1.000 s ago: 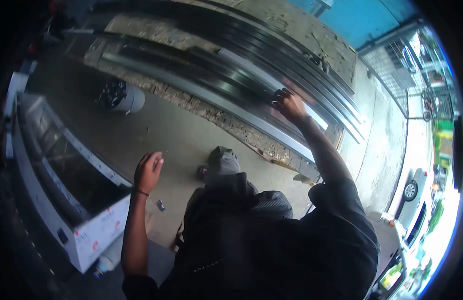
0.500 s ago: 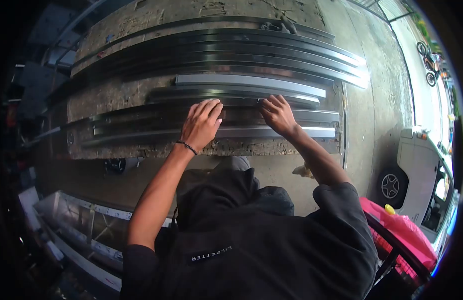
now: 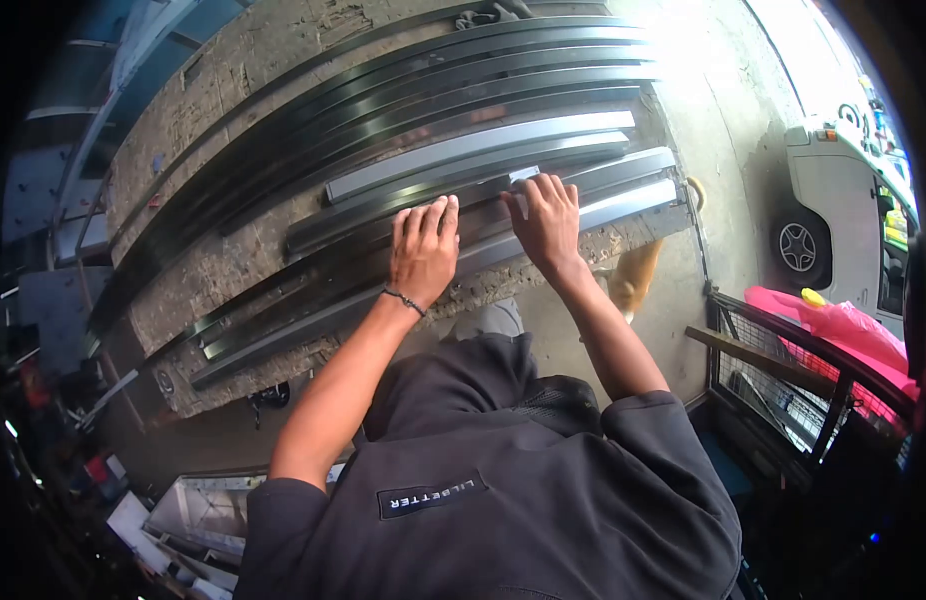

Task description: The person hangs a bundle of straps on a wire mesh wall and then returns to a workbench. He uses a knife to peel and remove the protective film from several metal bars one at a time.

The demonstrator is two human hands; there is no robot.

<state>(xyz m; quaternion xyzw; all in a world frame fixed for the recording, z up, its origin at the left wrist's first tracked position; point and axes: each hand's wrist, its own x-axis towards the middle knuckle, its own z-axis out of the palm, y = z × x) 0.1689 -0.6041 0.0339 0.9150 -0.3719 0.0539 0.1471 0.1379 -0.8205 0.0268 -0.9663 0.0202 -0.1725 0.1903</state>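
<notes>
Several long dark metal profiles (image 3: 383,105) lie side by side on a worn wooden table (image 3: 223,100). My left hand (image 3: 423,252) rests palm down on a profile near the table's front edge, its fingers extended. To its right, my right hand (image 3: 547,222) has its fingers bent over the same dark profile, thumb apart from the index finger; whether it grips something is hidden. A small bright piece (image 3: 524,174) shows just beyond the right fingertips. Behind both hands lies a shorter silver-grey profile (image 3: 483,150).
Gloves (image 3: 491,14) lie at the far edge of the table. A tan-coloured animal (image 3: 637,278) is beside the table's right front. Further right are a wire-mesh cart (image 3: 773,400) with a pink bag (image 3: 843,328) and a parked white vehicle (image 3: 833,190).
The view has turned, so the table and profiles now slant up to the right. More of the animal and the mesh cart shows. The bright piece near my right hand is more visible.
</notes>
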